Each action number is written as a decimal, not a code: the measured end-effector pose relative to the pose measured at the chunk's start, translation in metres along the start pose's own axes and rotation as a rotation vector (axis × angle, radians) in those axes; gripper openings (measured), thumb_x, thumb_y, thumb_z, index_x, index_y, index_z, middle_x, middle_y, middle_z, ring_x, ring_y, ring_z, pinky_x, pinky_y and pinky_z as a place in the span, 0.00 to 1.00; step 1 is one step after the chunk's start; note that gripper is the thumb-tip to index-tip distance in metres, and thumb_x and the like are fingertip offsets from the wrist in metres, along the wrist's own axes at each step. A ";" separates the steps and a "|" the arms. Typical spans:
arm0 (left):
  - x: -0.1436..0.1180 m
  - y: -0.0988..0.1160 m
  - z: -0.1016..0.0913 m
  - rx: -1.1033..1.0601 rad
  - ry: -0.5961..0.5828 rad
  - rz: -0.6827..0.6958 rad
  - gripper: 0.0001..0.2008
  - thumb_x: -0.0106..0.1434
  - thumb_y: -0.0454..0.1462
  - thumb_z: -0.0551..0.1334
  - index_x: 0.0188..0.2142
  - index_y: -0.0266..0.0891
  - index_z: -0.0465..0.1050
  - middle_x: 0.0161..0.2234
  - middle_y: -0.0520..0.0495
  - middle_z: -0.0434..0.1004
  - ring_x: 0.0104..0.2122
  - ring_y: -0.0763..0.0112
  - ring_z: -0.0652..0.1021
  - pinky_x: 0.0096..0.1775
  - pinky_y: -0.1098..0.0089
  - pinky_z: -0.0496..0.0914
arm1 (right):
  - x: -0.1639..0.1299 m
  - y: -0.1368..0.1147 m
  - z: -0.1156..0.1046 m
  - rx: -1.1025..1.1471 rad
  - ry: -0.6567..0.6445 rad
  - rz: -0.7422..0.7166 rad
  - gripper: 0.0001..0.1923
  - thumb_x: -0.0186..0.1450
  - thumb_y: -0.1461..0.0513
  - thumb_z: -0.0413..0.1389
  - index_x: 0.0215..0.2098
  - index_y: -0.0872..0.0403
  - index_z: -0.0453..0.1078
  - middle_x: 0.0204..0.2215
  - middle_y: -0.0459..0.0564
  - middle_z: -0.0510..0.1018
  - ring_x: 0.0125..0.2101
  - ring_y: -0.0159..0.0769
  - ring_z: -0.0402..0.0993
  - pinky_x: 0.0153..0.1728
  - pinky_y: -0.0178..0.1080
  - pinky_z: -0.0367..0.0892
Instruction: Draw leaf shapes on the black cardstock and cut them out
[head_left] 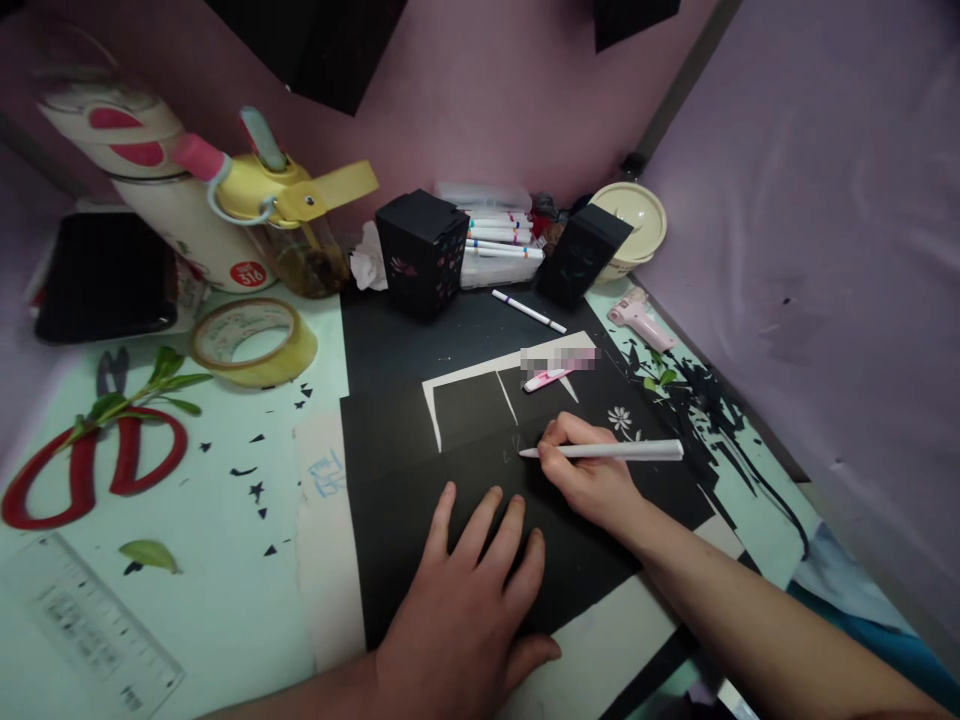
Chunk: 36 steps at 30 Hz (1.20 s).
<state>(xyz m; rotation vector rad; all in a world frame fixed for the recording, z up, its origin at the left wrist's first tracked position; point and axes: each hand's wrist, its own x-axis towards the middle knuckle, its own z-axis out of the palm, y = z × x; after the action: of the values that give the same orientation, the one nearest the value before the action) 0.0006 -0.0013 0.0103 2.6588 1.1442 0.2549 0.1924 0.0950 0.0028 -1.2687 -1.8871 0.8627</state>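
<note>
A sheet of black paper (pixel 405 520) with cut-out edges lies over white paper (pixel 322 560). My left hand (pixel 472 580) rests flat on the black sheet, fingers spread. In my right hand (pixel 589 470) is a white pen (pixel 637 451), its tip touching the black paper beside faint light marks. A white flower drawing (pixel 619 418) shows on the black paper to the right of that hand. Just beyond the hand lies a pink-and-white cutter (pixel 546 379), partly blurred out. Farther back is a white marker (pixel 529 311).
At left are red-handled scissors (pixel 82 470), a tape roll (pixel 296 350), a clear ruler (pixel 90 630) and a bottle (pixel 187 220). Behind stand black boxes (pixel 421 255) and markers (pixel 499 245). Black paper scraps (pixel 697 410) and a pink glue gun (pixel 640 318) lie at right.
</note>
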 end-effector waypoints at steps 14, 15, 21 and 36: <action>0.002 0.000 -0.001 0.008 -0.011 -0.007 0.33 0.69 0.58 0.45 0.61 0.40 0.63 0.64 0.35 0.63 0.63 0.42 0.62 0.59 0.32 0.51 | -0.004 -0.008 -0.005 0.082 0.429 -0.101 0.05 0.68 0.63 0.54 0.36 0.51 0.72 0.27 0.44 0.73 0.27 0.33 0.70 0.30 0.37 0.65; 0.002 0.000 -0.001 0.008 -0.012 -0.007 0.33 0.70 0.58 0.45 0.61 0.40 0.63 0.64 0.34 0.63 0.63 0.42 0.62 0.59 0.32 0.51 | -0.003 -0.008 -0.006 0.088 0.441 -0.085 0.05 0.68 0.63 0.54 0.35 0.51 0.72 0.27 0.44 0.73 0.28 0.33 0.69 0.30 0.37 0.65; 0.000 0.001 0.001 0.024 0.015 -0.013 0.33 0.69 0.59 0.47 0.60 0.39 0.64 0.63 0.34 0.64 0.62 0.41 0.63 0.59 0.32 0.51 | 0.001 -0.003 -0.012 0.247 0.500 0.051 0.03 0.64 0.60 0.59 0.37 0.50 0.73 0.27 0.43 0.74 0.26 0.31 0.69 0.28 0.34 0.64; -0.002 0.002 0.007 0.049 0.066 -0.008 0.34 0.68 0.60 0.49 0.59 0.37 0.64 0.61 0.33 0.66 0.62 0.43 0.63 0.61 0.34 0.45 | 0.014 -0.032 0.022 0.052 0.119 0.109 0.03 0.60 0.63 0.55 0.28 0.52 0.69 0.19 0.40 0.70 0.20 0.29 0.65 0.22 0.32 0.61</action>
<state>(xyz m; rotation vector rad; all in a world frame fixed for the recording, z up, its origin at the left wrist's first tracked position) 0.0025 -0.0050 0.0044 2.7069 1.1955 0.3197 0.1547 0.0951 0.0194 -1.3703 -1.7057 0.8669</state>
